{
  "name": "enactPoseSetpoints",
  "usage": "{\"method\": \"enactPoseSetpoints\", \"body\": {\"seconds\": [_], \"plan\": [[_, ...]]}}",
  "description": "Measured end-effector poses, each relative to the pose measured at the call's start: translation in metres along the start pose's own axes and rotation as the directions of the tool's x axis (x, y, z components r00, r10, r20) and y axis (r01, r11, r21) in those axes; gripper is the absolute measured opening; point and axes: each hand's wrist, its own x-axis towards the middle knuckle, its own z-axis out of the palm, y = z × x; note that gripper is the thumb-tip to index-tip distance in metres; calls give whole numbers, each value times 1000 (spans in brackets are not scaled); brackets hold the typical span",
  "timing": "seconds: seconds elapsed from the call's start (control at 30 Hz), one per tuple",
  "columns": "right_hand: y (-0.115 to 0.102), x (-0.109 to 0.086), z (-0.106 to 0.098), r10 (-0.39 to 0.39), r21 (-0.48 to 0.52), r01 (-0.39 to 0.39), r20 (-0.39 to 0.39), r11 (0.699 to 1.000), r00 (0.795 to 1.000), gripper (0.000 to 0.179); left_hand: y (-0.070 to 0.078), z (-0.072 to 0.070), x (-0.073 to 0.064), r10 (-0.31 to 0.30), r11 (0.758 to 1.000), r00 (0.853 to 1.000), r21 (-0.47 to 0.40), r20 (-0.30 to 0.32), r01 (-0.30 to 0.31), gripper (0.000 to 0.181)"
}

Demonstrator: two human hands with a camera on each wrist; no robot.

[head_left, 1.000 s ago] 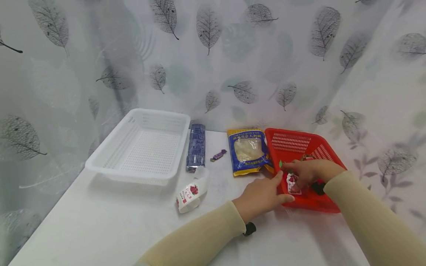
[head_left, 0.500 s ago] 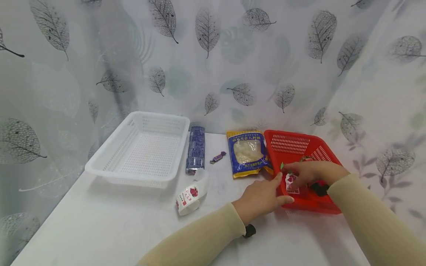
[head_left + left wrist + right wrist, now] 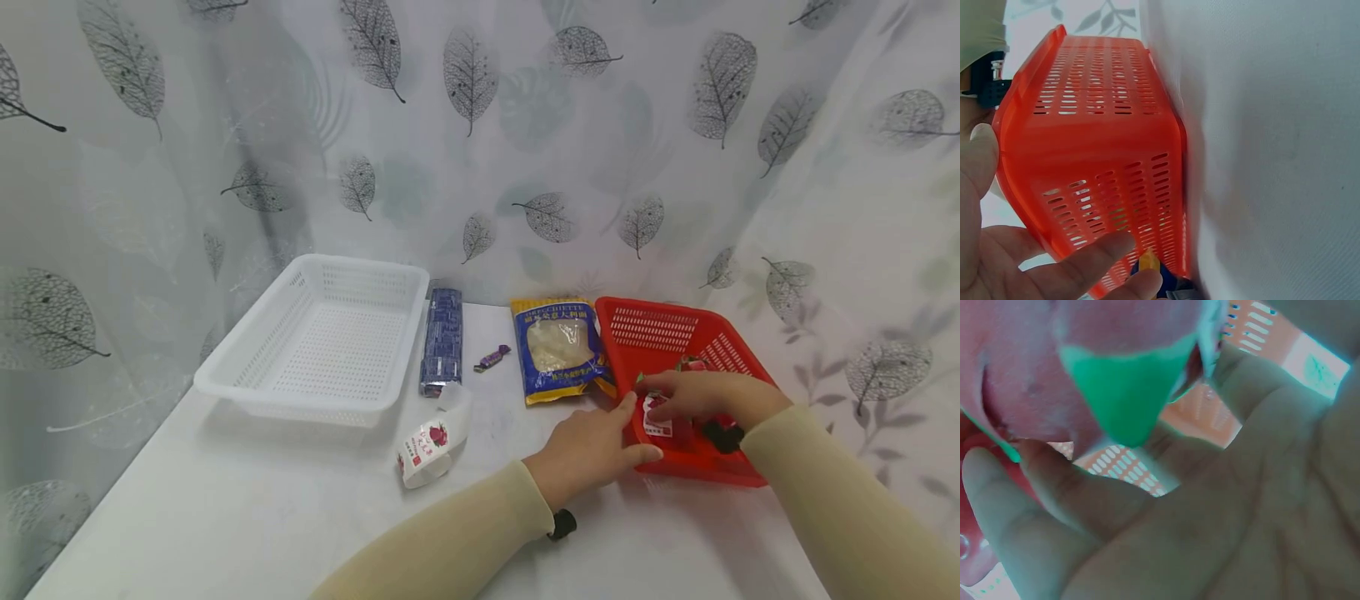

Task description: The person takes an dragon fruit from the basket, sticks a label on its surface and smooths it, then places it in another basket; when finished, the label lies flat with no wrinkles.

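Note:
In the head view my right hand [image 3: 697,394] reaches into the red basket [image 3: 652,321], its fingers on a pink fruit with green scale tips, which looks like a dragon fruit [image 3: 1129,337]. A white label [image 3: 657,421] with a printed dragon fruit shows under the fingers. The right wrist view has the fingers bent beneath the fruit. My left hand [image 3: 585,450] touches the basket's left side with fingers spread, the thumb at the rim. Another red and green item [image 3: 693,363] lies behind the right hand, partly hidden.
A blue and yellow pasta bag [image 3: 558,346] leans near the red basket. Left of it lie a small purple wrapped candy [image 3: 492,358], a long dark blue packet [image 3: 442,342] and a curled white paper wrapper [image 3: 431,446]. A white basket [image 3: 375,400] stands at the left.
My right hand shifts slightly within the red basket, and more of the white label shows. The left hand stays at the basket's side. The head view tilts up a little.

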Motion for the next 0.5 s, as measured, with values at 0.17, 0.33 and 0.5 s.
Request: {"method": "enactPoseSetpoints", "body": {"seconds": [0.17,0.33,0.5], "plan": [[-3,-5,1,-23,-50,21,-42,999,999,90,0,1,1,4,1000,1000,29,-8,-4,88],[-10,-11,1,-45,-99,36,-90,994,995,78,0,2,0,0,999,1000,43,-4,0,88],[-24,-20,3,-79,-166,52,-158,985,984,66,1,0,-2,4,999,1000,51,-9,-4,87]]}}
